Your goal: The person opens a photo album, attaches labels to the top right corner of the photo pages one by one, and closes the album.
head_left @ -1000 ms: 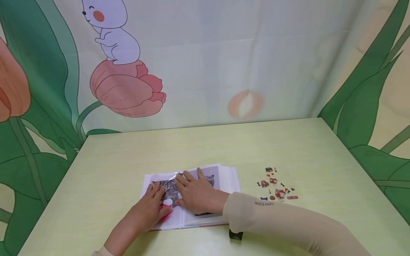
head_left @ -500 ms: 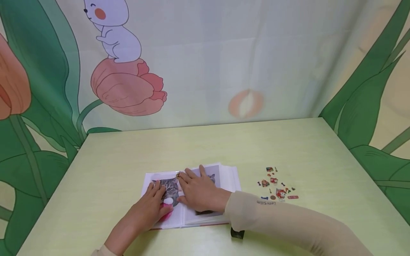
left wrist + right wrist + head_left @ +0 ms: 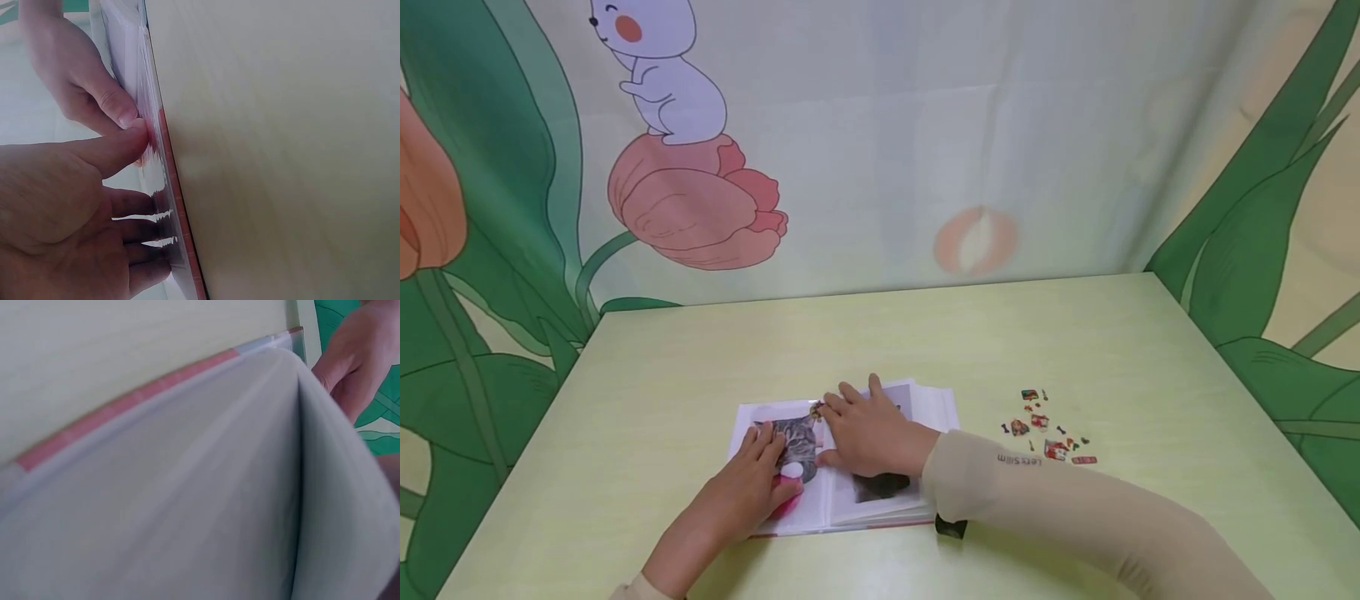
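An open photo album (image 3: 805,523) lies flat, a grey tabby cat picture (image 3: 797,446) on its left page and another cat picture (image 3: 883,487) on the right. My left hand (image 3: 737,496) rests on the left page with fingers extended, its thumb by a pink shape; in the left wrist view its fingertips touch the clear page cover. My right hand (image 3: 874,435) lies over the right page, fingers spread, hiding much of that picture. Beside its fingertips, a small brown sticker (image 3: 817,410) shows near the spine. White pages (image 3: 156,506) bulge close to the right wrist camera.
Several small colourful stickers (image 3: 1056,450) lie to the right of the album, partly behind the right sleeve (image 3: 1037,492). A small black object (image 3: 951,527) shows under the right cuff. A printed curtain (image 3: 865,150) hangs behind the table (image 3: 700,358).
My right hand has slid slightly right and away from me, uncovering the small sticker near the spine. My left hand has stayed in place on the left page.
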`<state>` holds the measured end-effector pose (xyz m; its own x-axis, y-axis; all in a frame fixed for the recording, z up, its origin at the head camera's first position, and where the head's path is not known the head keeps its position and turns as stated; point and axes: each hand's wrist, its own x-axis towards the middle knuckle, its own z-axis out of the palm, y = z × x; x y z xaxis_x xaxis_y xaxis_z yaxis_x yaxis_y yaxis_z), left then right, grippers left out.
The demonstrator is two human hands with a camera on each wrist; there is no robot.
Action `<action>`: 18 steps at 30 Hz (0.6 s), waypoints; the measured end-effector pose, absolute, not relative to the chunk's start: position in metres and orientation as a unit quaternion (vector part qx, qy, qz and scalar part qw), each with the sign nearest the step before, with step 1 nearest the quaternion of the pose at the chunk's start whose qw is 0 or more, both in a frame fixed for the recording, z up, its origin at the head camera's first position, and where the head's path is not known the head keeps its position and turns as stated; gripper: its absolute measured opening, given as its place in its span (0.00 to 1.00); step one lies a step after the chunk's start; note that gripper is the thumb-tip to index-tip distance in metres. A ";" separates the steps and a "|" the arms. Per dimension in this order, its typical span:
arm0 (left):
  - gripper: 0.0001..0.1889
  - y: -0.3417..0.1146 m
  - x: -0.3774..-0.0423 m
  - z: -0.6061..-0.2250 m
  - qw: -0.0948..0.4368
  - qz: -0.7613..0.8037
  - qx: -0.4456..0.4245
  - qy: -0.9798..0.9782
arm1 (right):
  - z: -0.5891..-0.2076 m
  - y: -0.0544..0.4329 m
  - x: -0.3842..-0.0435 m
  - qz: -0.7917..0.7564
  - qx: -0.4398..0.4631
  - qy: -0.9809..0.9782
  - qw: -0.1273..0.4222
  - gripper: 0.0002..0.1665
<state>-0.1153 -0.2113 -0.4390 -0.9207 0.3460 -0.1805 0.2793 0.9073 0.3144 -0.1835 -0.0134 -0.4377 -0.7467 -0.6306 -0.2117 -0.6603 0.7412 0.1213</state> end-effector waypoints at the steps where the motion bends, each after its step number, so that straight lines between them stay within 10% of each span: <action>1: 0.40 -0.211 -0.116 -0.439 0.117 0.142 0.162 0.970 | -0.437 -0.013 -0.184 0.094 -0.345 0.930 0.081 0.47; 18: 0.39 -0.209 -0.121 -0.436 0.108 0.142 0.141 0.974 | -0.435 -0.010 -0.201 0.011 -0.321 0.943 0.084 0.35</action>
<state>-0.1215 -0.2090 -0.4356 -0.9373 0.3043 -0.1699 0.2434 0.9204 0.3060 -0.2009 -0.0100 -0.4348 -0.7802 -0.6030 -0.1667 -0.6068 0.7942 -0.0326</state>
